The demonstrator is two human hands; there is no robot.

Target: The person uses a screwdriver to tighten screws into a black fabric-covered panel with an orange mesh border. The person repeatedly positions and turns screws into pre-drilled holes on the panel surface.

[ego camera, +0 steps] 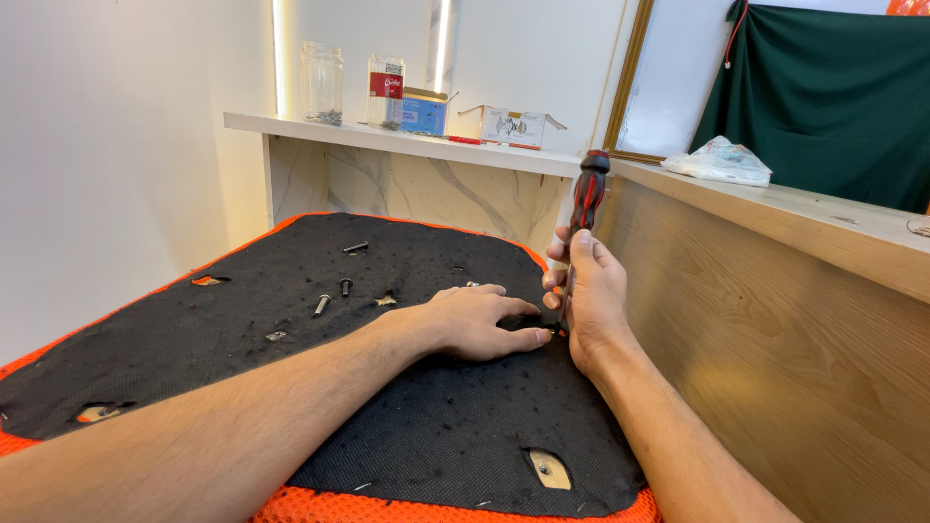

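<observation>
Screwdriver with a red-and-black ribbed handle (588,199) stands nearly upright in my right hand (589,300), fingers wrapped closed around the lower handle and shaft; its tip meets the black fabric underside of an orange mesh seat cushion (291,291) near the cushion's right edge. The tip itself is hidden between my hands, so I cannot tell what it engages.

My left hand (475,323) lies flat on the black fabric, palm down, fingers loosely spread and holding nothing, fingertips touching the spot just beside the screwdriver shaft.

Loose dark metal bolts lie on the fabric beyond my left hand: one long bolt (356,248) farther back, a short bolt (345,287) and a silvery bolt (322,305) near each other. Torn holes in the fabric show pale wood beneath, one near corner hole (549,470) close to me.

The cushion sits against a light wooden panel (765,358) on my right. On the white marble-patterned worktop (387,140) behind stand a clear glass jar (322,84) with small dark pieces at the bottom, a red-labelled jar (386,90), a blue cardboard box (424,111) and an open white box (511,127). A crumpled plastic bag (722,161) rests on the wooden ledge.
</observation>
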